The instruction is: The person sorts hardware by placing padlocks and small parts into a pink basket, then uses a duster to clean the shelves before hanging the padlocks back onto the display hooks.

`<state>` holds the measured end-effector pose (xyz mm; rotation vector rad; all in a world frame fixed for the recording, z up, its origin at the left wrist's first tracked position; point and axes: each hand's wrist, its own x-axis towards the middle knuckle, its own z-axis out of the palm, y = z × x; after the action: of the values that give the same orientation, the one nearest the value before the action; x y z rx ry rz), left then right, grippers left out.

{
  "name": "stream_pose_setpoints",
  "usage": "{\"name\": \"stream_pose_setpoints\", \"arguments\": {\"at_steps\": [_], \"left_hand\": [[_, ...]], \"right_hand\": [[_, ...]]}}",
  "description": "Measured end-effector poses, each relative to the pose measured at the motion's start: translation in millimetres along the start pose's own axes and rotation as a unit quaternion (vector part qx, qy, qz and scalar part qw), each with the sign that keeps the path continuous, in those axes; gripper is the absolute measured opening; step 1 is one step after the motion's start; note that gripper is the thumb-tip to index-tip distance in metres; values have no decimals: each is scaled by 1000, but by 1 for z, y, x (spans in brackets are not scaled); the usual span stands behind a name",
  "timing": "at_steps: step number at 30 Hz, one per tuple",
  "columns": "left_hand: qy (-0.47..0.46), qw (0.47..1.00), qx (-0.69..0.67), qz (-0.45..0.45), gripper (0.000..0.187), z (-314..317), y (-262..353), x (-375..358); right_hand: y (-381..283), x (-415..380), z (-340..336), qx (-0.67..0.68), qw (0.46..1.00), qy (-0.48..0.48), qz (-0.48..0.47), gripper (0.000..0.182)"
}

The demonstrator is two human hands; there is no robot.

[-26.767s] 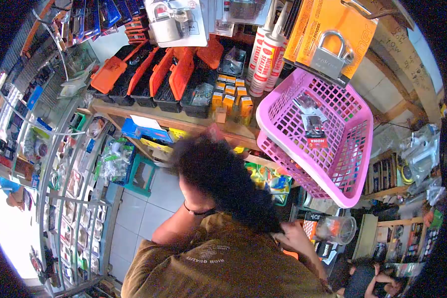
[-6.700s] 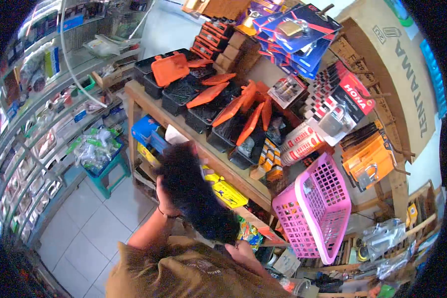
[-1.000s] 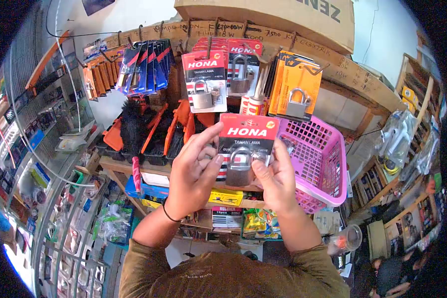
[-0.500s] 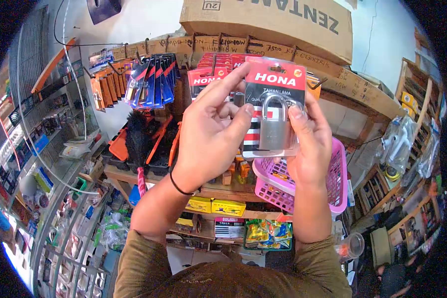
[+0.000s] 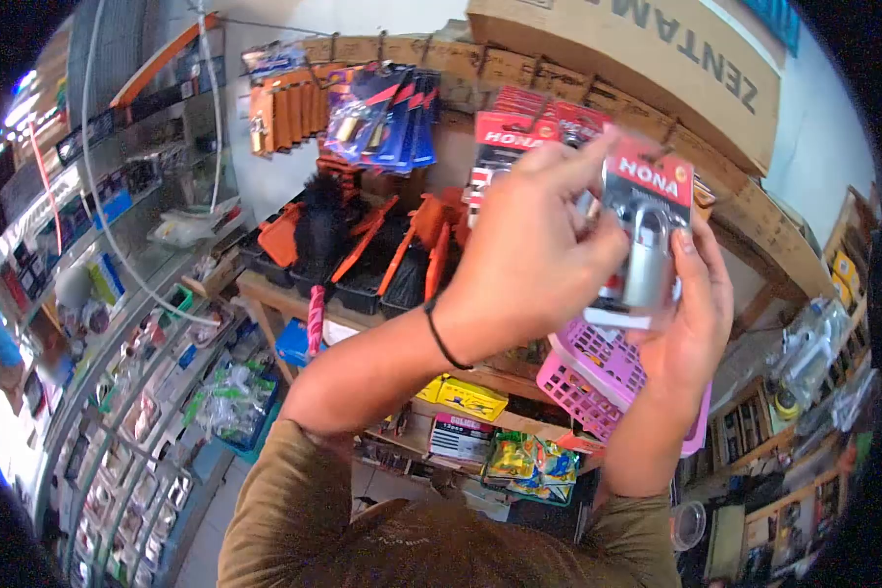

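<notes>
A HONA padlock package (image 5: 647,235), red and black with a silver padlock under clear plastic, is held up right of centre. My right hand (image 5: 691,304) grips its right edge and lower corner, thumb on the front. At its left edge is my left hand (image 5: 549,225), fingers curled and bent toward the card; the hand is slightly blurred, and its fingertips are partly hidden. More HONA packages (image 5: 505,137) hang on the rack just behind my left hand.
A large cardboard box (image 5: 647,59) sits above the hook rail. Blue packs (image 5: 402,122) and orange packs (image 5: 289,108) hang at the left. Below are black trays with orange tools (image 5: 363,255), a pink basket (image 5: 588,377) and yellow boxes (image 5: 470,397). Glass shelving (image 5: 118,412) stands left.
The view has swung, so rack and shelves appear shifted. Both hands and the package now sit further right in view, the package slightly tilted. My left hand's fingers are more curled.
</notes>
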<state>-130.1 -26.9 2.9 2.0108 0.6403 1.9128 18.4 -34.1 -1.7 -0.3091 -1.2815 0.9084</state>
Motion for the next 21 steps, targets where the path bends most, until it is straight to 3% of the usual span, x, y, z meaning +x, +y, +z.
{"name": "stream_pose_setpoints", "arguments": {"at_steps": [3,5,7,8,9,10,11,13,14,18,21], "left_hand": [[-4,999,49,-12,48,0,-10,-5],[21,988,147,42,47,2,-18,-6],[45,980,170,91,44,6,-33,-3],[37,980,179,84,44,7,-38,-1],[30,979,188,77,44,7,-40,1],[34,978,193,75,44,8,-43,2],[41,979,184,81,44,8,-47,3],[49,979,177,87,44,7,-48,5],[46,979,174,97,44,7,-49,5],[13,979,181,99,40,-3,-46,3],[-2,977,194,84,38,-5,-44,1]], "right_hand": [[13,-1,-7,-2,999,16,39,34],[25,2,-2,-136,984,47,-107,38],[31,4,-4,-196,971,65,-121,38],[31,7,-7,-435,863,55,-249,37],[31,8,-7,-636,682,40,-358,35],[33,7,-4,-605,729,36,-319,39],[33,6,2,-600,732,32,-320,39],[32,2,14,-642,694,1,-328,50],[34,1,20,-630,713,-18,-307,60],[39,10,15,-627,730,-1,-272,67],[47,20,13,-643,714,15,-276,66]]}}
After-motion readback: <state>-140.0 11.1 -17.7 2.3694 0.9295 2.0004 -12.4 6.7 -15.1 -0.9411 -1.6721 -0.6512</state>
